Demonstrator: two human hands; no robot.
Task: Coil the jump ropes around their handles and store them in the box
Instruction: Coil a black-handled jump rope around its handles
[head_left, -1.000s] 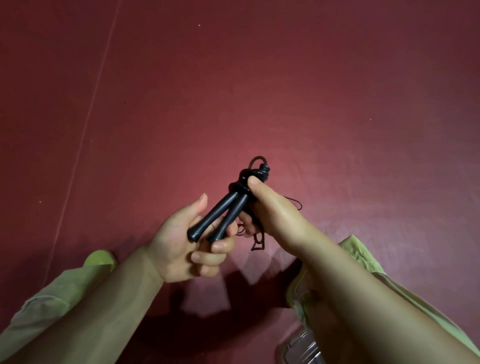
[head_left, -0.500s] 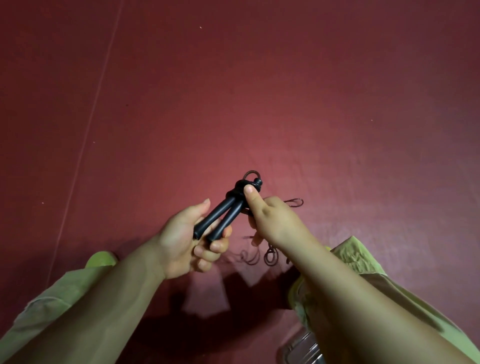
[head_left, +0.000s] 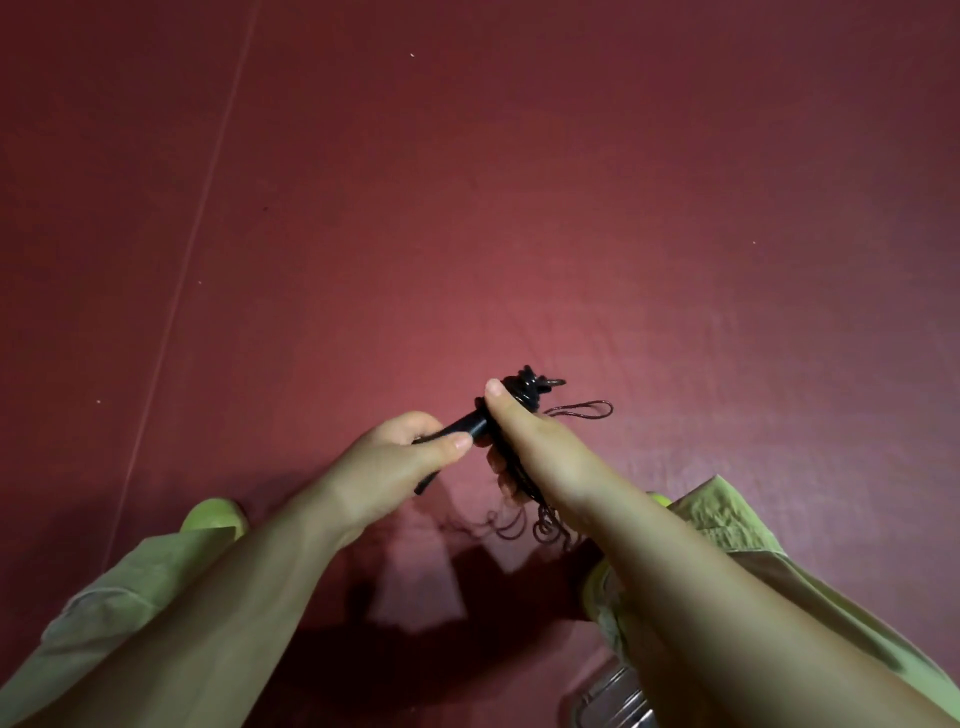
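Handles (head_left: 462, 428) lay between both hands, long axis running lower-left to upper-right. Left hand (head_left: 395, 467) curled round their butt ends; right hand (head_left: 524, 441) pinched rope (head_left: 530, 389) at coiled far end, loose loops dangling beneath.

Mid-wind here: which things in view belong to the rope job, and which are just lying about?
Part of the job:
- black handles, held in the left hand
- cord wound at their top, loose coils hanging below
- right hand, thumb pinning the wraps
- clear box, bottom edge

Just there:
- red floor
- green shoe
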